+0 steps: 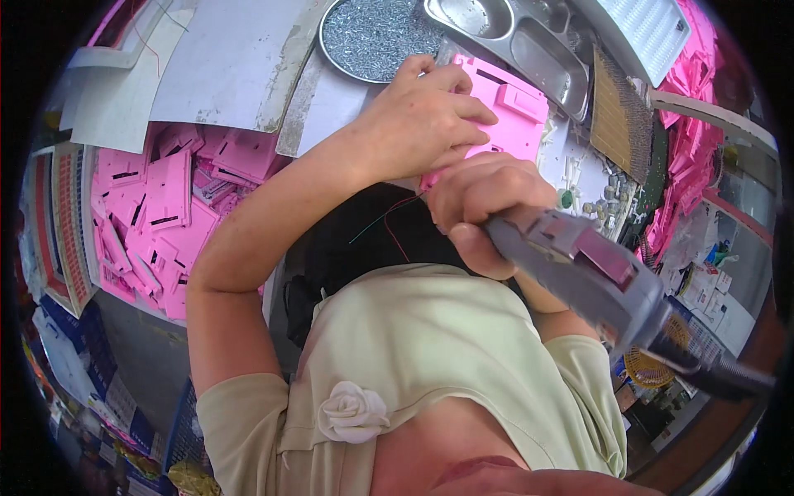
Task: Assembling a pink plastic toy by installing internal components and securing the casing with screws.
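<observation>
The right hand (490,197) grasps a grey power screwdriver (571,260); the left hand (434,122) rests, unclenched, upon the pink case (514,122) at the counter (329,112). Screw fastening seems underway; the next move likely needs straight, steady pressing.

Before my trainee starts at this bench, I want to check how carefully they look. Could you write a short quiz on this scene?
1. Which hand grips the grey tool?
2. True or false: the round tray is empty.
3. What does the left hand touch?
A. the grey tool
B. the pink casing
C. the flower

Key:
1. The right hand.
2. False; it holds many small metal pieces.
3. B.
</observation>
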{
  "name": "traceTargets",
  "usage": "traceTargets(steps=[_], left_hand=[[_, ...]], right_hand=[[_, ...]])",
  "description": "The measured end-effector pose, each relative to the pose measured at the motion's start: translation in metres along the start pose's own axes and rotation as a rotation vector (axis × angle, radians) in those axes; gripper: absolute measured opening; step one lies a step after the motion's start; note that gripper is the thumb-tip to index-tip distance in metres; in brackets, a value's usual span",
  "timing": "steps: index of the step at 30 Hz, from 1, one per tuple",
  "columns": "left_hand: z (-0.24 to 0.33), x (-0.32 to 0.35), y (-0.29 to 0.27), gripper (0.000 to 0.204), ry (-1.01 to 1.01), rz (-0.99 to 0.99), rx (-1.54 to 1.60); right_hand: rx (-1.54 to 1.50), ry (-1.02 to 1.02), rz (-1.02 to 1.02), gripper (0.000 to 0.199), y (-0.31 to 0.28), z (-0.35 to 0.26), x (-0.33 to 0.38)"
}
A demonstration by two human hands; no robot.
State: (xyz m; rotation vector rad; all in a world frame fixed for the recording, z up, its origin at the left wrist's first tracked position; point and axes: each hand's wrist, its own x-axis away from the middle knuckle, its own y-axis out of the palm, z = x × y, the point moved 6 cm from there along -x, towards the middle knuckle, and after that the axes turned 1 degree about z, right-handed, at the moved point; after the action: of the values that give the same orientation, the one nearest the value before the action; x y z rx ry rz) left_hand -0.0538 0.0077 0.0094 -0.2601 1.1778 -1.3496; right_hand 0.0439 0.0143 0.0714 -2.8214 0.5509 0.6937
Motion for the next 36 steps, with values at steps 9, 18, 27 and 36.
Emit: traceTargets(steps=[9, 18, 27, 36], left_hand=[[0.014, -0.015, -0.009, 0.02, -0.043, -0.058, -0.006], [0.036, -0.04, 0.027, 0.04, -0.015, -0.145, -0.044], [0.036, -0.041, 0.029, 0.039, -0.055, -0.151, -0.056], [0.035, -0.038, 0.031, 0.037, -0.054, -0.137, -0.055]], right_hand=[[-0.21, -0.067, 0.348, 0.034, -0.13, -0.068, 0.018], [-0.086, 0.023, 0.627, 0.026, -0.156, -0.021, 0.06], [-0.151, -0.042, 0.478, 0.023, -0.167, 0.012, 0.042], [-0.104, 0.107, 0.478, 0.03, -0.143, -0.028, 0.059]])
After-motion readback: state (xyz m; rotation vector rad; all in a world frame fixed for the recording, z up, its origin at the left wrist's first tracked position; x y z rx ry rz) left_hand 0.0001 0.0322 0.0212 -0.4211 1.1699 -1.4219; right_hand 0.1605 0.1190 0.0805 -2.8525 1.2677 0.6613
